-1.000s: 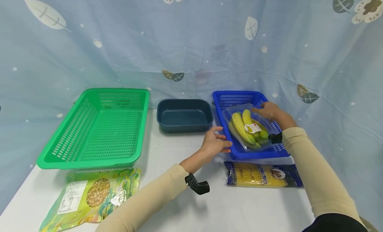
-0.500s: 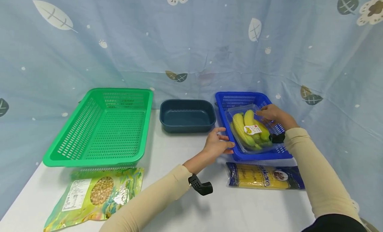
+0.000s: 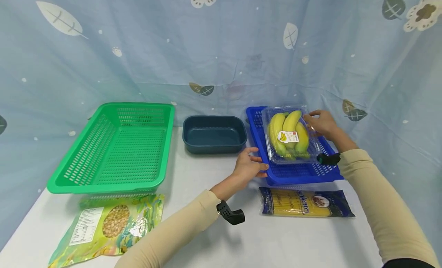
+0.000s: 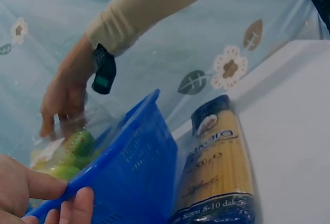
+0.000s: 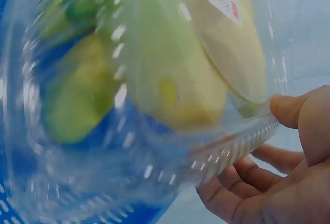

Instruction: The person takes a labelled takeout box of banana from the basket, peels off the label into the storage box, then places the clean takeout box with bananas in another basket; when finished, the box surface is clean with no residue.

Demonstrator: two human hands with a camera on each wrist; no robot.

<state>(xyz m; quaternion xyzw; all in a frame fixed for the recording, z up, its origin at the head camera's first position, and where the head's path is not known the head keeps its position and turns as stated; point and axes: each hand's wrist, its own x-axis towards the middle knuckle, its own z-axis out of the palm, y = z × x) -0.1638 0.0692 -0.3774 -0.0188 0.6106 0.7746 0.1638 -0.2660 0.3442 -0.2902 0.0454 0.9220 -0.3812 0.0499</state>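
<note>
A clear plastic box of bananas [image 3: 289, 135] with a white label hangs over the blue basket [image 3: 297, 179], its far edge overlapping the basket's back rim in the head view. My right hand [image 3: 321, 124] pinches the box at its right edge; in the right wrist view the thumb lies on top of the box's edge [image 5: 227, 154] and the fingers underneath. At the basket's left rim, my left hand [image 3: 248, 166] grips with thumb over the edge and fingers outside, seen close in the left wrist view, where the blue basket [image 4: 139, 167] looms large.
In front of the basket lies a pack of spaghetti [image 3: 305, 202]. A dark blue tub [image 3: 214, 145] stands at the middle back. To the left is a green basket [image 3: 107, 189], with a green-yellow bag [image 3: 107, 227] before it. A patterned curtain [image 3: 221, 49] closes off the back.
My right hand has lifted the banana box from inside the blue basket, up and toward the back, and it now lies straighter in view. The left hand has stayed at the rim.
</note>
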